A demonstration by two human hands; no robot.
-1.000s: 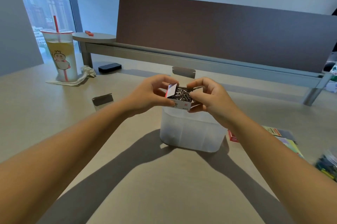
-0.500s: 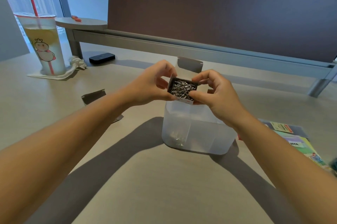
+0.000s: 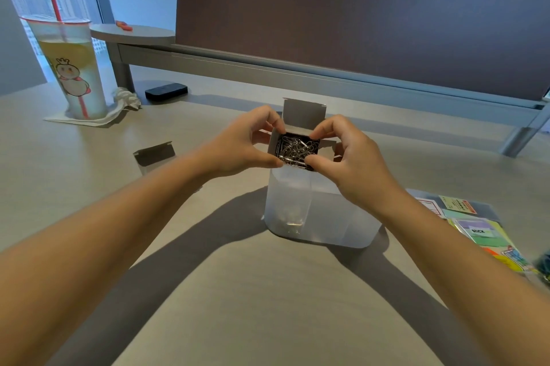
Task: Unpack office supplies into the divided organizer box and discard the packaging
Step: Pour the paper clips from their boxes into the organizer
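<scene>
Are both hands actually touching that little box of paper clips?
Touching. The head view shows the left hand and right hand pinching the open paper clip box at its corners, above the organizer.

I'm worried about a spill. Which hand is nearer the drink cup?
Left. The left hand is closer to the drink cup, though well apart; the right hand is farther away.

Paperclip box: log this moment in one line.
paperclip box open, full | left hand + right hand pinch it | above organizer box | clips not tipped
</scene>
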